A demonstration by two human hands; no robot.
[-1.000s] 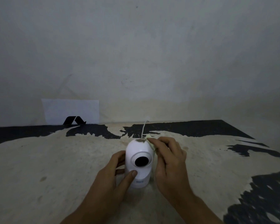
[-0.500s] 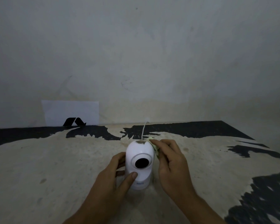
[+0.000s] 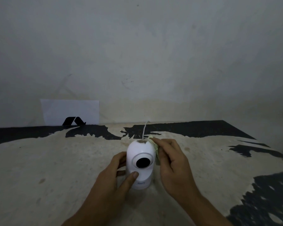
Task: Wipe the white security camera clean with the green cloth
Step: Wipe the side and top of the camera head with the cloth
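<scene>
The white security camera (image 3: 141, 154) stands upright on the table, its dark round lens facing me and a brown smudge on its top. My left hand (image 3: 116, 175) grips its left side and base, thumb on the front below the lens. My right hand (image 3: 171, 159) holds the pale green cloth (image 3: 155, 150) pressed against the camera's upper right side. Most of the cloth is hidden under my fingers. A thin white cable (image 3: 145, 130) runs from behind the camera toward the wall.
The table (image 3: 47, 168) is black with a worn, beige, peeled surface. A white sheet of paper (image 3: 70, 111) with a black mark leans on the wall at the back left. The table's right edge lies at far right.
My right hand has slid the cloth from the camera's top rear down along its right side. My left hand and the camera have stayed in place.
</scene>
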